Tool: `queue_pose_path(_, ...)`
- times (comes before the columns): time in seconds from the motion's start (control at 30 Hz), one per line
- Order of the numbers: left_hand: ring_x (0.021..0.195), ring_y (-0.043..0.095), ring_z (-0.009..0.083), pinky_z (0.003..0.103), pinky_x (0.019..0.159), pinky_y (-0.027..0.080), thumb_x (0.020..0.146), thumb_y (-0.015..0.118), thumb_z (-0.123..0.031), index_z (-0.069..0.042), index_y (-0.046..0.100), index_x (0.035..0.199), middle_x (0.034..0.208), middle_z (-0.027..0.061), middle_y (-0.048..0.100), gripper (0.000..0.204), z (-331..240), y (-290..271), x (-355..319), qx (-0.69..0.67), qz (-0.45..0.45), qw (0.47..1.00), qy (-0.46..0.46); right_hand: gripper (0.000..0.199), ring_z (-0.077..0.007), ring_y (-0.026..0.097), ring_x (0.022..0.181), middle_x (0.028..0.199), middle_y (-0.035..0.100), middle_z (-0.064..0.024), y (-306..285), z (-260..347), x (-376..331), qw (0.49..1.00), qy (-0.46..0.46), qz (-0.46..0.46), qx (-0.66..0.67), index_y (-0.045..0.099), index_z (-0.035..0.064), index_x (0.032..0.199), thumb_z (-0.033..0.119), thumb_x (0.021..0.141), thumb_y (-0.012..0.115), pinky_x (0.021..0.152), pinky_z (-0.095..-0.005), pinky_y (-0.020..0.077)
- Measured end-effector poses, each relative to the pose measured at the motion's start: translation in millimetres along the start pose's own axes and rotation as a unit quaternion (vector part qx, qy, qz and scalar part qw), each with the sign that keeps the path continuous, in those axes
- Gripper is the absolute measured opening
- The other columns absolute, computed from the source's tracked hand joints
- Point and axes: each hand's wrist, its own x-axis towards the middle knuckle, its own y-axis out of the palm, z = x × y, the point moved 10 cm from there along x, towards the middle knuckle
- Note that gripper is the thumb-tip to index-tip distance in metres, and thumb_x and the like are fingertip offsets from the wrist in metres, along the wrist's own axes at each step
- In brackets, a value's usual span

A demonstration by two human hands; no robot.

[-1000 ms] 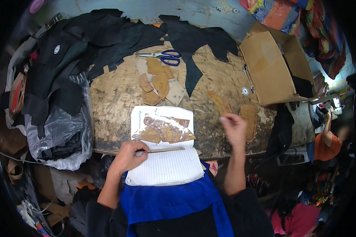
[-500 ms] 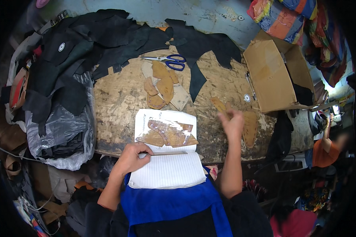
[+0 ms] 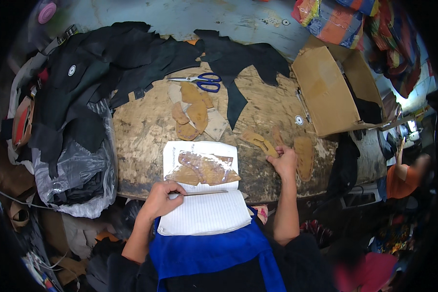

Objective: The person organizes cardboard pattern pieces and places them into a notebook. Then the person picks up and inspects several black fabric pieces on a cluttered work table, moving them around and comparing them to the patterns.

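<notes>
An open lined notebook (image 3: 207, 214) lies at the table's front edge and over my lap. On its upper page rest several brown pattern pieces (image 3: 199, 168) with shiny patches. My left hand (image 3: 164, 198) is closed at the notebook's left side, pinching the end of a thin dark strip (image 3: 207, 192) that lies along the fold. To the right, my right hand (image 3: 283, 161) grips one end of a curved tan pattern piece (image 3: 258, 141) on the table. Beside that hand lie a long brown pattern piece (image 3: 304, 158) and a smaller tan piece (image 3: 277, 135), partly hidden by the fingers.
Blue-handled scissors (image 3: 208, 82) lie beyond a heap of tan and pale pieces (image 3: 197, 114). Black leather sheets (image 3: 126, 58) cover the far and left sides. A cardboard box (image 3: 316, 92) stands at right, a plastic bag (image 3: 82, 170) at left. Another person (image 3: 404, 180) is far right.
My right hand has moved slightly down and now grips the curved tan piece, which has shifted left and turned. My left hand stays at the notebook. The whole view has shifted a little.
</notes>
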Motion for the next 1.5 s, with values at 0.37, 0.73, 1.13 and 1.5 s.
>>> queue_pose_path(0.37,0.070,0.063,0.0153,0.026,0.065,0.049,0.068,0.064,0.000,0.001,0.065,0.078,0.075,0.0081,0.065,0.010,5,2,1,0.000,0.003,1.000,-0.001,0.042,-0.0161,0.060,0.068,0.079,0.064,-0.0124,-109,-82,-17,0.975,0.142,-0.148,0.086,0.063,-0.0082,0.088,0.014,0.058,0.082,0.064,-0.0288,0.0494)
queue_pose_path(0.73,0.069,0.065,0.0179,0.027,0.061,0.048,0.068,0.064,-0.004,-0.002,0.066,0.078,0.074,0.0097,0.066,0.010,5,0,1,-0.008,-0.006,1.000,0.007,0.038,-0.0186,0.058,0.069,0.081,0.062,-0.0120,29,141,-64,0.927,-0.308,0.144,0.157,0.066,-0.0035,0.089,0.016,0.060,0.081,0.064,-0.0279,0.0470)
queue_pose_path(1.13,0.071,0.065,0.0173,0.027,0.064,0.049,0.067,0.064,-0.003,-0.002,0.067,0.078,0.074,0.0086,0.066,0.011,7,0,2,-0.019,-0.007,1.000,0.005,0.011,-0.0113,0.060,0.059,0.080,0.066,-0.0130,38,72,-23,0.829,0.002,0.188,0.526,0.057,-0.0010,0.091,0.001,0.082,0.063,0.047,-0.0206,0.0468)
queue_pose_path(1.5,0.072,0.065,0.0176,0.026,0.066,0.049,0.067,0.064,-0.003,-0.001,0.067,0.078,0.075,0.0089,0.066,0.011,4,0,2,-0.017,-0.005,1.000,0.001,0.015,-0.0141,0.061,0.071,0.084,0.064,-0.0099,-3,-9,38,0.788,0.107,0.026,0.605,0.057,-0.0004,0.097,0.009,0.086,0.062,0.058,-0.0226,0.0497)
